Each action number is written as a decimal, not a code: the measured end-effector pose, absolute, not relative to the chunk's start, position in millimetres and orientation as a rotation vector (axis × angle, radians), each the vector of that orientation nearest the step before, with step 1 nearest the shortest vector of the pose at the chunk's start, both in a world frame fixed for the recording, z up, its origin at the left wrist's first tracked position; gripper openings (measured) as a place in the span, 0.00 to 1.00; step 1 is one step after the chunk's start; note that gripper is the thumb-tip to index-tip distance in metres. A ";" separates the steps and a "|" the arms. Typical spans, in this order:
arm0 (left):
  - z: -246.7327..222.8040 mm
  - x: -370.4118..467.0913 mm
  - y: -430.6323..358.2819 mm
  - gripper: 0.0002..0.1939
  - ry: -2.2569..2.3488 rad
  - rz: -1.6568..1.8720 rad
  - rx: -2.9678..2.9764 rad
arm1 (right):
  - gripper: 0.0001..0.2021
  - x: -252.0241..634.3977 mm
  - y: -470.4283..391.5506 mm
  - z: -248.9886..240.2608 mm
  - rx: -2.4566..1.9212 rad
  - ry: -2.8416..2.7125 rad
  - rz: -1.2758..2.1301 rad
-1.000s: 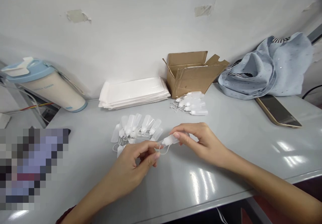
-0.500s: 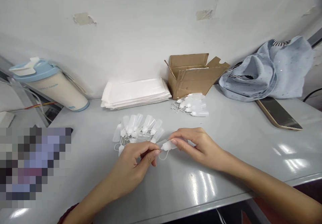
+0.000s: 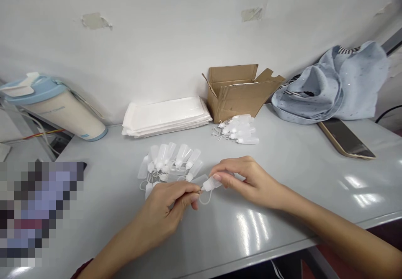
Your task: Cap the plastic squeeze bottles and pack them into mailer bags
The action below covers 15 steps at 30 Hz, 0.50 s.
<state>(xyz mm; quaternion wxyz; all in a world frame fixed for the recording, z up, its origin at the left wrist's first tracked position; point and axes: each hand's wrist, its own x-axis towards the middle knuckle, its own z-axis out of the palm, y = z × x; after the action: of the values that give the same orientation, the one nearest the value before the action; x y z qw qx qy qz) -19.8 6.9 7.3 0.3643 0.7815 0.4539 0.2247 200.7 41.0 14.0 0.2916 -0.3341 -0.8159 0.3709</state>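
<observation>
Between my hands is a small translucent plastic dropper bottle [image 3: 210, 183] with a white cap and a thin looped strap, lying tilted just above the table. My right hand [image 3: 249, 183] is closed on it, thumb and forefinger gripping near the white cap. My left hand [image 3: 171, 206] pinches the nozzle end at the strap; its fingertips hide the tip. Beyond my left hand lies a loose pile of similar dropper bottles [image 3: 162, 155] with straps. A second group of dropper bottles [image 3: 241, 127] lies farther back, in front of the cardboard box.
An open cardboard box [image 3: 241, 99] stands against the wall beside a stack of white sheets or packets [image 3: 166, 116]. To the right are a blue cloth bag [image 3: 326, 86] and a phone [image 3: 347, 139]. A tumbler [image 3: 69, 107] leans at left, above a blurred-out object [image 3: 40, 212].
The view has shifted slightly. Both hands keep hold of the same dropper bottle; the strap loop hangs a little lower, and the left fingertips stay at the nozzle.
</observation>
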 end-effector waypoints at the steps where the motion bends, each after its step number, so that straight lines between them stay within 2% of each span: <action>1: 8.6 -20.1 6.3 0.10 1.179 0.572 2.005 | 0.11 201.0 41.2 14.9 -0.894 -2.168 0.988; 6: 14.6 -20.7 4.5 0.06 1.280 0.572 1.992 | 0.11 202.1 40.4 17.9 -0.910 -2.157 0.976; 15: 13.1 -18.9 4.2 0.11 1.253 0.550 2.027 | 0.12 198.1 38.4 12.9 -0.890 -2.202 1.002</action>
<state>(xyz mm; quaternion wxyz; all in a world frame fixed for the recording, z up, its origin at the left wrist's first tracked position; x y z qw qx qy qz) -18.9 4.2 13.1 0.3407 0.7792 0.4818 0.2114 198.1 38.4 12.9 0.2781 -0.3315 -0.8206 0.3734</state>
